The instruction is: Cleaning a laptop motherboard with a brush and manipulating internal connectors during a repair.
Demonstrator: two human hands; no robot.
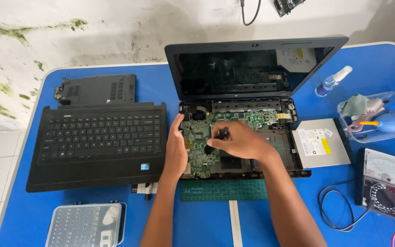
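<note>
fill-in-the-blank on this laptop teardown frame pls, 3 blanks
1. The right hand holds a black screwdriver over the green ____ of the opened laptop.
2. The removed keyboard panel lies to the ____ of the laptop.
3. The silver optical drive lies on the ____ table.

Missing words: circuit board; left; blue
</note>
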